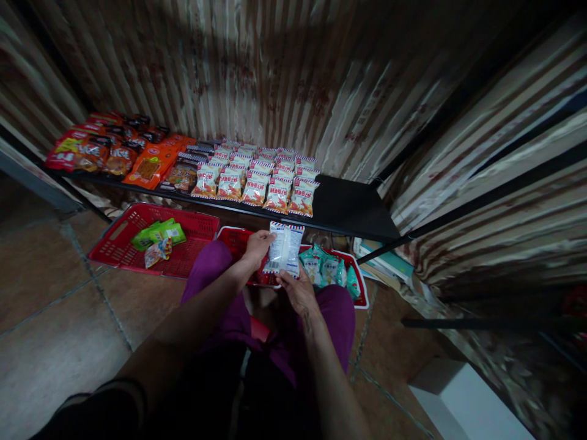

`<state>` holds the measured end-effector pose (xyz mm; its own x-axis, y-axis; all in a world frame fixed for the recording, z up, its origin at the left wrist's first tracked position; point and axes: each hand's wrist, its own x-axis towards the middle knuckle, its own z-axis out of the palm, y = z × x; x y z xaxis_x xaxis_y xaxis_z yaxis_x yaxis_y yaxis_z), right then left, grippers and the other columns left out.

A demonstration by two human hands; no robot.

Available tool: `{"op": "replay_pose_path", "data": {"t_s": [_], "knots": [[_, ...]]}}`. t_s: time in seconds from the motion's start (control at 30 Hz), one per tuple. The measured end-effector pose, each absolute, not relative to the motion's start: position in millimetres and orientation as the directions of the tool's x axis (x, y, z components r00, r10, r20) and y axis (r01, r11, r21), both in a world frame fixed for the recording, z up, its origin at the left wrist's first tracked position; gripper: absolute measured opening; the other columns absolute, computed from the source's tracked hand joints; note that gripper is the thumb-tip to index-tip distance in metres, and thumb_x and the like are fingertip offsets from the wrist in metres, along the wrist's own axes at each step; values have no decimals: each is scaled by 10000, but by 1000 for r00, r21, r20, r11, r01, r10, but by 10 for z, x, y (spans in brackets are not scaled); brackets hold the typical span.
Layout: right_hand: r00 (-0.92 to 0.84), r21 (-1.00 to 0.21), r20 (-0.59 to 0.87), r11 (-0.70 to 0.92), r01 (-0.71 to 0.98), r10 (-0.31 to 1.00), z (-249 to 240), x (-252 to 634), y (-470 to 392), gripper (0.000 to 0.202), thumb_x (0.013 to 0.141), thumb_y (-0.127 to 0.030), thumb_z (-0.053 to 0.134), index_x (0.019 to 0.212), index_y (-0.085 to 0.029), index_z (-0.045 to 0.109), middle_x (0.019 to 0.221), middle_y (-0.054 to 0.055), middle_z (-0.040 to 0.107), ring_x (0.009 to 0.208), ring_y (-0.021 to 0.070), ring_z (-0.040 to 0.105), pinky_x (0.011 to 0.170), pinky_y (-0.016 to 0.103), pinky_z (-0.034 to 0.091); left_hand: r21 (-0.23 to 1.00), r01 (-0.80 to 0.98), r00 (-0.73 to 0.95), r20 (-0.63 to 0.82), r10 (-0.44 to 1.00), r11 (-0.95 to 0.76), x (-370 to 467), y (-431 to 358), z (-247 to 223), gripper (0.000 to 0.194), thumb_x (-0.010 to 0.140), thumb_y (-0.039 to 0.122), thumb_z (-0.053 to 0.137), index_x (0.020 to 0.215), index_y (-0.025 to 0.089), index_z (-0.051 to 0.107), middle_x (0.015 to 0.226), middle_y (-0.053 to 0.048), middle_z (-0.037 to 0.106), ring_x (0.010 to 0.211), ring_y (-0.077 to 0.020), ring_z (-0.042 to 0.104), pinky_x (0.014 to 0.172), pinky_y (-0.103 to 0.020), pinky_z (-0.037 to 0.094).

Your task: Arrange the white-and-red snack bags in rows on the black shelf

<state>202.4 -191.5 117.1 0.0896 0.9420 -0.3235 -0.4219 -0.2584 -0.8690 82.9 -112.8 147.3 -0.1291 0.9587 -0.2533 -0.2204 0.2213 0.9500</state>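
Between my hands is a snack bag (pixel 285 247), its back side with printed text and a barcode facing me. My left hand (pixel 257 245) pinches its left edge, and my right hand (pixel 296 287) grips its bottom edge. The bag is over a red basket (pixel 229 235) between my knees, just in front of the shelf edge. On the black shelf (pixel 348 205) stand rows of white and orange snack bags (pixel 254 187) with similar striped edges. Beside my right hand, green snack bags (pixel 328 267) lie in a red basket with a white rim.
Orange packets (pixel 153 162), dark brown packets (pixel 183 171) and red packets (pixel 92 150) fill the shelf's left part. Another red basket (pixel 202 226) on the floor holds green packets (pixel 158 233) and a small colourful bag (pixel 158 252). Books (pixel 385 260) and a white box (pixel 472 403) are at right.
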Motion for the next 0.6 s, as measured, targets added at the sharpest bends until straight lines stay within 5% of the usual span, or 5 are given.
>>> {"op": "replay_pose_path", "data": {"t_s": [0.13,0.23,0.3,0.43,0.6], "knots": [[99,-903,-294,-243,-354,951,1151,2026,-1928,612,572,-223,762,1150,-279,571,765,-50,662,614,104,585,581,232,503,995,99,-233,51,971,-28,787,-1105,1598,240,713,140,609,935,215,657,1072,-65,639,1047,-199,543,938,-322,386],[73,-919,-286,-252,-303,955,1114,2026,-1932,629,583,-231,744,1182,-277,557,801,-42,668,623,119,591,598,256,512,851,432,-73,362,929,-298,770,-1023,1736,269,748,174,593,997,244,664,1213,-58,594,1225,-213,428,1076,-362,234],[57,-930,-277,-252,-266,959,1093,2026,-1936,642,585,-231,736,1198,-276,552,821,-39,673,630,130,594,602,269,514,823,473,31,340,940,-313,779,-931,1800,177,731,187,619,881,242,696,1044,-54,672,1131,-225,509,1088,-390,192],[25,-945,-249,-237,-225,968,1078,2046,-1950,623,603,-231,722,1203,-270,560,810,-33,675,620,136,583,578,260,500,896,416,79,134,988,-155,799,-757,1826,133,668,147,644,572,237,664,602,-11,646,763,-204,600,958,-343,343],[16,-947,-229,-219,-234,973,1103,2073,-1955,634,622,-228,707,1230,-261,534,782,-42,670,593,112,564,580,240,489,903,411,11,132,991,-124,810,-702,1780,173,686,135,606,555,236,651,561,-16,604,713,-206,577,869,-319,381]]}}
